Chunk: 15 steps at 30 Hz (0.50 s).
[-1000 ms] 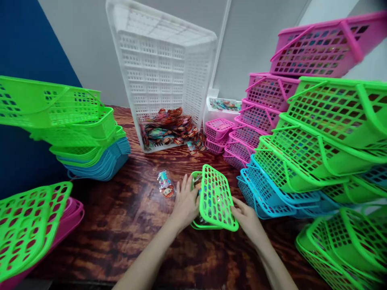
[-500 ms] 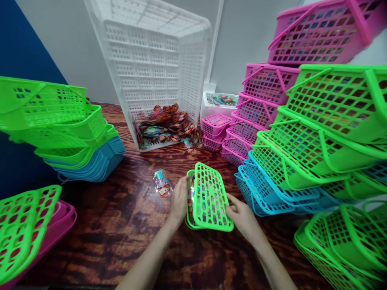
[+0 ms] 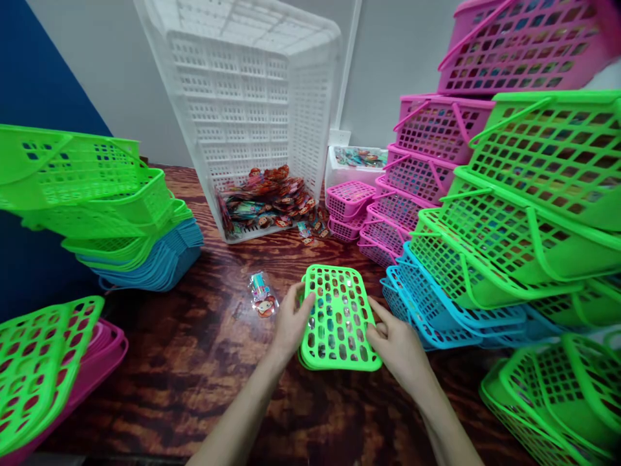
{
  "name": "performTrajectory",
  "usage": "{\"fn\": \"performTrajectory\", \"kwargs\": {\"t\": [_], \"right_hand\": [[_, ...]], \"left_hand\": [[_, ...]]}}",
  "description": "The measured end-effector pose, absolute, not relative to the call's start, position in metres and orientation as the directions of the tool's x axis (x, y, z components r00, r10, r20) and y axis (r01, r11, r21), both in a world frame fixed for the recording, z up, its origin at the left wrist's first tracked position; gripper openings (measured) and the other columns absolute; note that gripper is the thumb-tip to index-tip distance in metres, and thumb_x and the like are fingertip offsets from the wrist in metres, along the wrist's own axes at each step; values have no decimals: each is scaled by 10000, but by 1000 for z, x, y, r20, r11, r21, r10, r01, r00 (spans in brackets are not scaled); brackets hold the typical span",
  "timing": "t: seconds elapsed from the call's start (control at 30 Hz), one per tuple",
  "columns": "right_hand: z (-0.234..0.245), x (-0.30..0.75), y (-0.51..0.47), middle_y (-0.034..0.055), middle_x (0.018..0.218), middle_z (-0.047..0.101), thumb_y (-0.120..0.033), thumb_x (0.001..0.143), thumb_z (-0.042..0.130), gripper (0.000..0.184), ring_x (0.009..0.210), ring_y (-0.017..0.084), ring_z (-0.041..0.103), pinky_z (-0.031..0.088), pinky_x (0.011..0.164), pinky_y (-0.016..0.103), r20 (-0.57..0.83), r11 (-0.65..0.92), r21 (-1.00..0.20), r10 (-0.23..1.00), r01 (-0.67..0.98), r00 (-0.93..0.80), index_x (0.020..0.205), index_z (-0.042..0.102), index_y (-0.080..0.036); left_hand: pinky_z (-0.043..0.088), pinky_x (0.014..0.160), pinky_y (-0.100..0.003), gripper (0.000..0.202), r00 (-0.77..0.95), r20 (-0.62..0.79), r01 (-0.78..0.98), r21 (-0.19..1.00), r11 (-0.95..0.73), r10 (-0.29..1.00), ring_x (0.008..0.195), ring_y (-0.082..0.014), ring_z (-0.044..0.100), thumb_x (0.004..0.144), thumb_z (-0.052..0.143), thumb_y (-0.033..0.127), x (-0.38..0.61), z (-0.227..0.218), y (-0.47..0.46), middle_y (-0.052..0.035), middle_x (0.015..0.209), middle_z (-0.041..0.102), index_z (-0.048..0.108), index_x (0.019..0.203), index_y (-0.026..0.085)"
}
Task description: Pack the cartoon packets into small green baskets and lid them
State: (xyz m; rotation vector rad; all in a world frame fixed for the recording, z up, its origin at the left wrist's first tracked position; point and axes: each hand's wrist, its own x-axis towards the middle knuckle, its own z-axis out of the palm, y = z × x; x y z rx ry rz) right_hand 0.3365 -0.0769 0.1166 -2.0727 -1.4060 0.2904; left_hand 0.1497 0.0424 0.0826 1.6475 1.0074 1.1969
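A green plastic lid with oval holes [image 3: 334,323] lies over a small green basket, whose left and lower rim just shows beneath it. Packets inside are partly seen through the holes. My left hand [image 3: 292,323] is closed on the basket's left side, its thumb on the lid's edge. On the other side my right hand [image 3: 395,346] pinches the lid's right edge, fingers curled. A clear packet with a red-haired cartoon figure [image 3: 263,296] lies on the table left of the basket.
A tall white crate [image 3: 233,123] lies on its side at the back, holding a heap of packets [image 3: 272,200]. Green baskets [image 3: 97,175] stack above blue ones at left; green lids [image 3: 29,356] rest near the front left. Pink [image 3: 422,171], green [image 3: 524,239] and blue baskets [image 3: 436,304] pile high at right.
The lid has swung left and down, from tilted with the basket's left part uncovered to covering nearly all of it. My left thumb has come onto the lid.
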Motion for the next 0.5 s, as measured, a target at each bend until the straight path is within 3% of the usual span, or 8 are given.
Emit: {"fn": "performTrajectory", "kwargs": {"t": [0.1,0.3,0.4,0.5], "right_hand": [[117,335,-71,-71,491,452,-282,805,456,614,499,142,431,249,541,264,109,-299,-546,901,782,421,1411,543,-239],[114,332,-70,-14,588,604,-270,855,451,581,556,173,542,283,556,274,64,-349,-366,916,863,397,1431,518,-251],[117,334,-71,25,722,690,-287,899,440,516,672,200,626,352,606,279,125,-326,-319,916,890,381,1404,538,-262],[122,339,-65,67,933,710,-350,939,438,348,886,226,642,422,743,293,253,-251,-274,913,928,321,1174,668,-234]], "left_hand": [[469,993,-365,422,176,334,103,929,-355,926,1182,-228,583,906,557,362,153,75,46,-95,1286,600,535,1300,211],[331,1143,-436,440,209,443,257,835,-486,872,1320,-238,456,929,484,278,155,68,50,-96,1396,491,540,1360,213],[292,1172,-457,459,218,444,291,821,-492,869,1368,-246,412,941,451,271,155,65,49,-99,1450,464,514,1391,210],[314,1161,-451,457,222,454,333,797,-504,863,1358,-248,427,944,437,259,155,65,46,-109,1447,471,516,1389,193]]}}
